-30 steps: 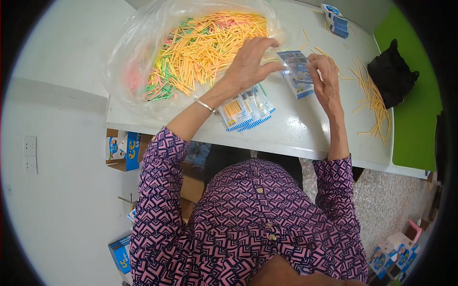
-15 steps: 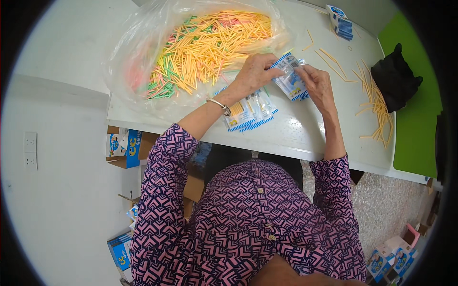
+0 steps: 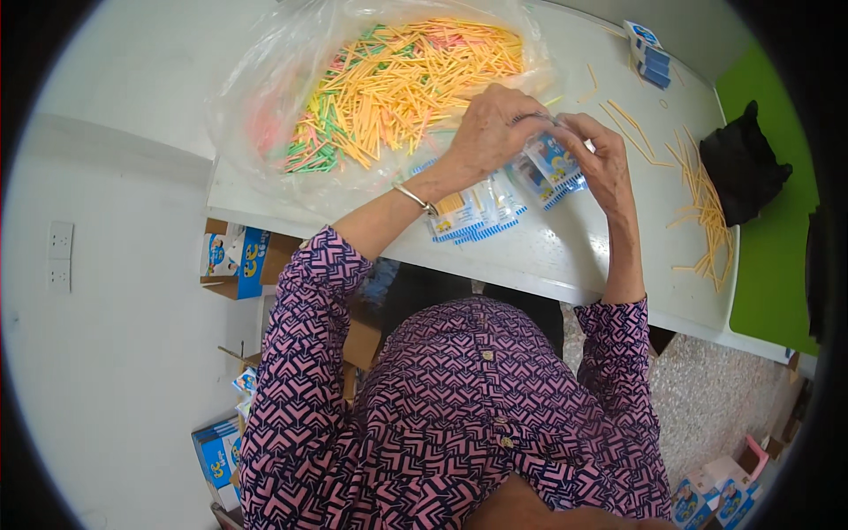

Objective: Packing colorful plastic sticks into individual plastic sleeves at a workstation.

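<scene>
- Since a second ago the left hand [image 3: 490,132] has come off the open bag of sticks [image 3: 397,79] and swung over to meet the right hand [image 3: 601,159]; the small blue-and-white packet [image 3: 555,161] that the right one was holding alone is now sitting between both.
- Half a second ago they were already closing in on each other, and now they're tighter together, with the packet lifted a bit further up the desk [image 3: 565,256].
- Fingers: the left ones are curling over the packet's top end and the right ones are pinching its far side. I can't tell whether any sticks are in the left fingers; the knuckles are hiding that.
- Progress, as I'm reading it: a little stack of packets [image 3: 473,212] is lying just below the left wrist, touching each other and overlapping, so a handful looks done already.
- What's left looks like a lot: the clear bag is still heaped with yellow, orange, green and pink sticks, and there's a loose scatter of yellow sticks [image 3: 702,203] off to the right, near the black cloth thing [image 3: 742,172].
- More packets [image 3: 649,53] are waiting at the far corner of the desk, well apart from the hands.
- Cartons [image 3: 234,256] are sitting on the floor under the desk's left edge.
</scene>
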